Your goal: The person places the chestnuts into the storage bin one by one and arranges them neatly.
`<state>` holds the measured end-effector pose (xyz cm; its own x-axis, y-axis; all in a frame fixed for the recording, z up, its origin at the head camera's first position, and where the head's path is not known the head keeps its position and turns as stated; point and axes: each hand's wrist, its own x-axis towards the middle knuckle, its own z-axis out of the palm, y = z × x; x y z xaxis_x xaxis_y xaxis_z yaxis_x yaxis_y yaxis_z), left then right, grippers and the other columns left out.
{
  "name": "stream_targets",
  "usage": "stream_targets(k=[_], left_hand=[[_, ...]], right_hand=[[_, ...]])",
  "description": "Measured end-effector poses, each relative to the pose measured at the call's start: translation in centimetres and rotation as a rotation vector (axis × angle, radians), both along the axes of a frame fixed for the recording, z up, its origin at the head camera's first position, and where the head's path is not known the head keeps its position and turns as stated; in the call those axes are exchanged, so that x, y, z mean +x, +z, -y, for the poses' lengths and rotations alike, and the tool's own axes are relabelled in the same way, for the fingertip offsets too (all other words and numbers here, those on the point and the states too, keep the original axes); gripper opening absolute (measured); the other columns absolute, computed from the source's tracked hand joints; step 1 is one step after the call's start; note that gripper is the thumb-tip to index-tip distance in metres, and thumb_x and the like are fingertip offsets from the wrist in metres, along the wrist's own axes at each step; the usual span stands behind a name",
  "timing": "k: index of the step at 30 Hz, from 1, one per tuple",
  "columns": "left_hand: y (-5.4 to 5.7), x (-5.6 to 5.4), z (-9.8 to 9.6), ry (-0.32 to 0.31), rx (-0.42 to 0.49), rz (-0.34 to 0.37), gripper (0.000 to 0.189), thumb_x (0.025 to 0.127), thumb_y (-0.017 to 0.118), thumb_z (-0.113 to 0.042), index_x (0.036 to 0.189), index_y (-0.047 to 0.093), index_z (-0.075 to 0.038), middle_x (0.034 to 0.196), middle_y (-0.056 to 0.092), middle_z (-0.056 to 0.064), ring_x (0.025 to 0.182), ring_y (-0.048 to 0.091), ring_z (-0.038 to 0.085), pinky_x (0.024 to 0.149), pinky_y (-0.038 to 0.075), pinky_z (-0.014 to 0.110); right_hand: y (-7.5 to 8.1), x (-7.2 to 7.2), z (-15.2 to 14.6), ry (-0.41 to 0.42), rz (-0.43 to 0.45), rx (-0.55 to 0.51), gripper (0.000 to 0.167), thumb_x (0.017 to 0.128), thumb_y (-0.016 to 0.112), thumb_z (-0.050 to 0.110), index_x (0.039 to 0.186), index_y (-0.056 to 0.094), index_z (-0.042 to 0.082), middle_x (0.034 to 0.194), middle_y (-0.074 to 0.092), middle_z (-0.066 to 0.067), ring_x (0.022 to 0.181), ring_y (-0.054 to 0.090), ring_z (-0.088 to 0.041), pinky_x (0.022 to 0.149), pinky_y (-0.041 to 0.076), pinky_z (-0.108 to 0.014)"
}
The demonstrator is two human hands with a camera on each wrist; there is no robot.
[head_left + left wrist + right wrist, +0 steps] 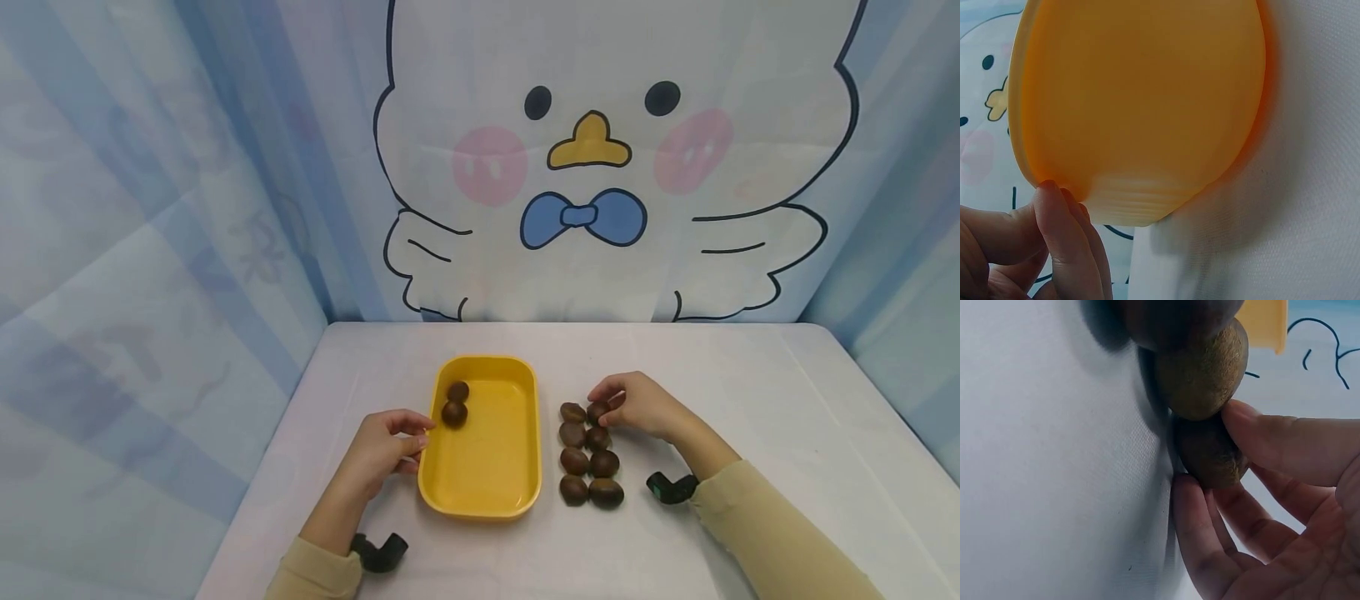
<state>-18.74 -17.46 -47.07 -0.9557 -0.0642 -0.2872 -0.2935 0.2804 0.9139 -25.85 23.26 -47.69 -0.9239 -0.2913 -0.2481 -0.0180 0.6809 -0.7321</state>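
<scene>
My left hand (386, 450) is at the left side of a yellow tray (480, 500), its thumb and fingertips pinching the rim. Two chestnuts (454, 414) lie in the tray's back left part, one behind the other. To the right of the tray, several more chestnuts (574, 461) stand on the table in two columns. At the back of the right column, my right hand (645, 404) pinches a chestnut (1207, 453) between thumb and fingers. In the right wrist view this chestnut touches the neighbouring chestnut (1200, 378) and appears still low against the tabletop.
A white cloth covers the table (750, 400). Behind it hangs a curtain (480, 267) with a cartoon bird. Black wrist devices (380, 552) sit at both cuffs, close above the table.
</scene>
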Motion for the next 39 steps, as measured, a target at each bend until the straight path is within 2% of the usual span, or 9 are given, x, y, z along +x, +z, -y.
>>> stream_targets(k=[12,26,39], left_hand=[[0.1,0.2,0.1,0.006,-0.005,0.006,0.022,0.095,0.073,0.003,0.114,0.08,-0.005,0.099,0.067,0.012,0.069,0.064,0.021,0.061,0.063,0.027],[0.3,0.3,0.0,0.008,-0.022,0.012,0.021,0.096,0.073,0.002,0.114,0.08,-0.006,0.101,0.067,0.012,0.071,0.064,0.021,0.062,0.063,0.028],[0.1,0.2,-0.1,0.004,-0.023,0.011,0.02,0.096,0.074,0.002,0.114,0.08,-0.006,0.1,0.067,0.011,0.071,0.064,0.02,0.062,0.063,0.027]], right_hand=[[0.3,-0.3,0.0,0.024,-0.012,0.015,0.032,0.087,0.083,0.005,0.118,0.075,0.009,0.115,0.075,-0.01,0.105,0.07,-0.024,0.088,0.062,-0.039],[2.6,-0.1,1.4,0.032,-0.03,-0.033,0.031,0.092,0.081,0.017,0.122,0.076,0.016,0.125,0.076,-0.004,0.119,0.069,-0.026,0.105,0.06,-0.054],[4.4,0.2,3.9,0.096,-0.028,-0.113,0.03,0.092,0.082,0.02,0.122,0.077,0.018,0.126,0.077,-0.005,0.117,0.071,-0.025,0.106,0.06,-0.053]])
